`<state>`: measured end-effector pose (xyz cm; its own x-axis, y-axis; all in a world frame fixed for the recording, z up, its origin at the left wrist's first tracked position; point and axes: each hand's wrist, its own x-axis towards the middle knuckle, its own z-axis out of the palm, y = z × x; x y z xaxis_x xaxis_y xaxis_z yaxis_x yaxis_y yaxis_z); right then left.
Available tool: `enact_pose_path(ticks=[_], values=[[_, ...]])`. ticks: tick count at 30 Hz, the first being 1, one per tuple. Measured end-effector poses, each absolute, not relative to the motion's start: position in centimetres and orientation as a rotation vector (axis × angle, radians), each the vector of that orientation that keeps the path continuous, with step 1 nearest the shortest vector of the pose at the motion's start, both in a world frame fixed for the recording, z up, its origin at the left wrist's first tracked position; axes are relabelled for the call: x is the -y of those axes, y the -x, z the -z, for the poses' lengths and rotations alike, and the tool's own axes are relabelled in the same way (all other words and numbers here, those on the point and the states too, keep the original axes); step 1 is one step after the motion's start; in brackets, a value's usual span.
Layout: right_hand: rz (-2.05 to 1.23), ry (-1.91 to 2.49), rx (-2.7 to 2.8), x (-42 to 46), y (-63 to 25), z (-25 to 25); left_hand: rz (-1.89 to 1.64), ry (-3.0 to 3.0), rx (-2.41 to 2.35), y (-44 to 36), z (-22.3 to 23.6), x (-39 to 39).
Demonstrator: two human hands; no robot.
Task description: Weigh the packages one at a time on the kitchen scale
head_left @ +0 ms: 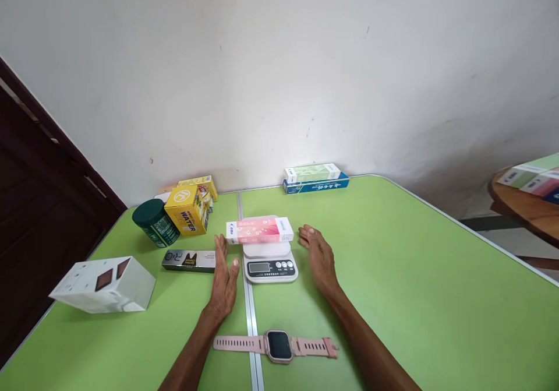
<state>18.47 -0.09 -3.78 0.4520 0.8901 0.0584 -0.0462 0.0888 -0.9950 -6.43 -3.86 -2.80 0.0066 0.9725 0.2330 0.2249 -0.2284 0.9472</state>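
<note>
A pink and white toothpaste box (261, 230) lies crosswise on the plate of a white digital kitchen scale (271, 270), jutting past its left side. My left hand (224, 280) is at the left of the scale, fingers stretched forward and thumb apart, its fingertips close to the box's left end; whether they touch it I cannot tell. To the right of the scale is my right hand (320, 257), fingers extended and nothing in it, a small gap from the box. A black and silver box (189, 260) lies partly behind my left hand. Nearer me rests a pink smartwatch (279, 345), strap spread flat.
On the left stand a white box (107, 286), a dark green jar (155, 223) and a yellow box (187, 210). A green and white box (312, 172) lies on a blue box (317, 185) by the wall. A wooden table (515, 200) with boxes is at right.
</note>
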Motion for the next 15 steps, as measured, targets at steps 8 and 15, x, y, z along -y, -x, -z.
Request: enact_pose_path(ticks=[8, 15], values=[[-0.742, 1.37, 0.955, 0.7, -18.0, 3.4, -1.273, -1.45, -1.397, 6.6, 3.0, 3.4], [-0.689, 1.341, 1.028, 1.5, -17.5, 2.1, -1.274, -1.504, -1.59, 6.3, 2.4, 2.9]])
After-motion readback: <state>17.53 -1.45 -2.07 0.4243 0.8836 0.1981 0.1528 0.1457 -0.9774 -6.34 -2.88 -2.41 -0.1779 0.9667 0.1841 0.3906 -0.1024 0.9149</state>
